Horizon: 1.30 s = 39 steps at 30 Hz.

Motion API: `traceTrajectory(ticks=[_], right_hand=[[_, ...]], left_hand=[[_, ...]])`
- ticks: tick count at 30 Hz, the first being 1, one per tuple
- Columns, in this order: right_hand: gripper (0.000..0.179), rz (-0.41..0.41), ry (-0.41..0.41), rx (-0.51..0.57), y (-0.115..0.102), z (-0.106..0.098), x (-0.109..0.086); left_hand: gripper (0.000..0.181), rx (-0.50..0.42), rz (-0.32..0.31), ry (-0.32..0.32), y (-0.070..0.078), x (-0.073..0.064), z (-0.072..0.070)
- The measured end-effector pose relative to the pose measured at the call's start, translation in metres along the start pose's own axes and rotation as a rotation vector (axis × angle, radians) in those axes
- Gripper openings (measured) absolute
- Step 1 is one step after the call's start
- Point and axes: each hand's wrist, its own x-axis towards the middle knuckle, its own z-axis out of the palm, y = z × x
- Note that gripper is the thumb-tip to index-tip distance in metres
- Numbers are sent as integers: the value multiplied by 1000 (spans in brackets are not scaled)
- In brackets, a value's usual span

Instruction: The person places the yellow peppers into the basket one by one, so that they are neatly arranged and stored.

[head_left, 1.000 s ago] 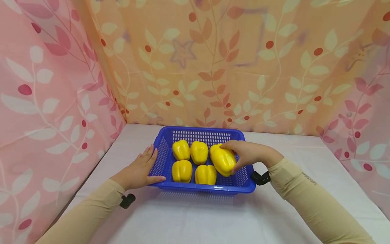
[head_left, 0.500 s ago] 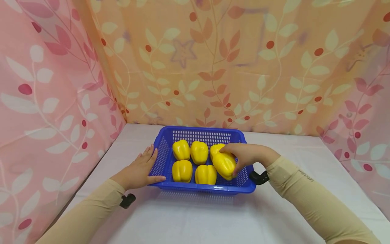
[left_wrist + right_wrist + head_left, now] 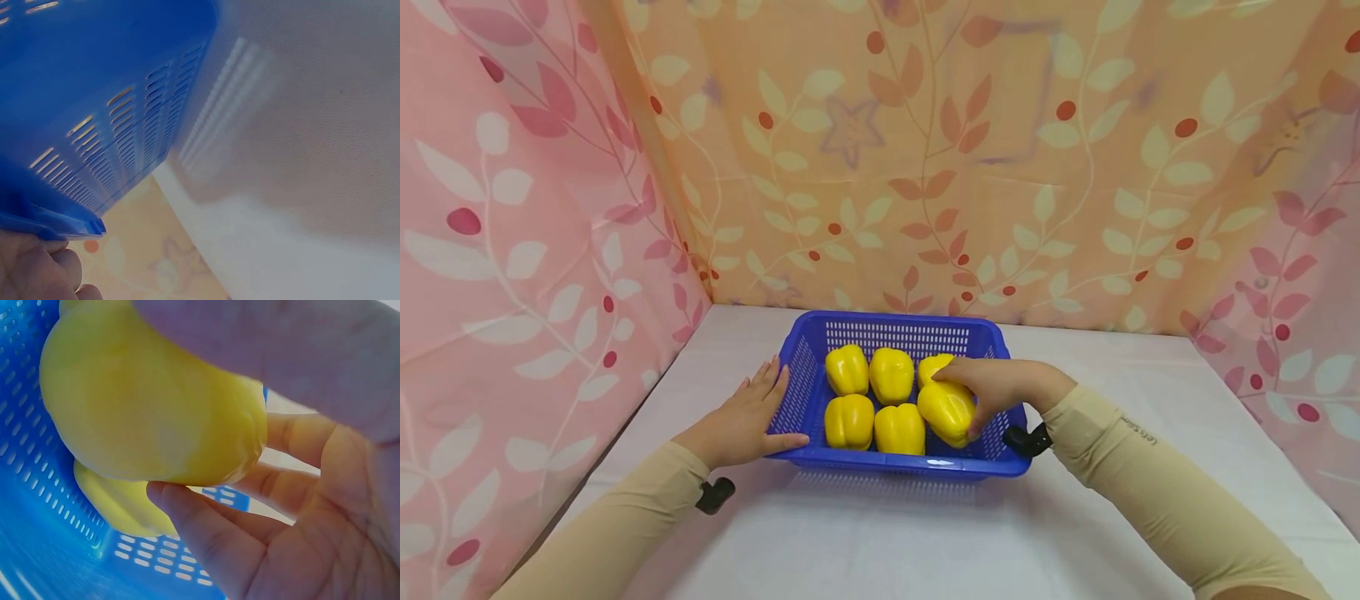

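Observation:
My right hand (image 3: 1000,387) grips a yellow bell pepper (image 3: 946,414) between thumb and fingers, at the front right of a blue plastic basket (image 3: 917,463). In the right wrist view that bell pepper (image 3: 150,406) fills the upper left, and another pepper (image 3: 119,500) shows behind it. Touching the held one on its left is a yellow bell pepper (image 3: 900,430). My left hand (image 3: 741,422) rests on the basket's left rim with straight fingers, its thumb on the front corner. The left wrist view shows the basket's slotted wall (image 3: 106,137) and some fingers at the rim.
Several more yellow bell peppers stand in the basket: one front left (image 3: 849,422), one back left (image 3: 847,370), one back middle (image 3: 891,376) and one back right (image 3: 934,367), partly hidden. A white cloth (image 3: 880,542) covers the table. Patterned curtains (image 3: 880,167) enclose the back and sides.
My right hand has lowered the bell pepper toward me into the front right of the basket. The front middle pepper has shifted slightly left. My left hand has stayed in place.

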Motion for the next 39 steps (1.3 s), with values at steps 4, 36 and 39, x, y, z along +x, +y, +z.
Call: traceTrajectory(ticks=[4,36,39], right_hand=[[88,10,-14,-7,-1,1,2],[82,138,-149,73,1,4,11],[82,140,-146,61,1,6,13]], left_hand=[[107,5,0,0,-1,1,1],[107,17,-1,-1,-1,1,2],[109,19,6,2,-1,1,2]])
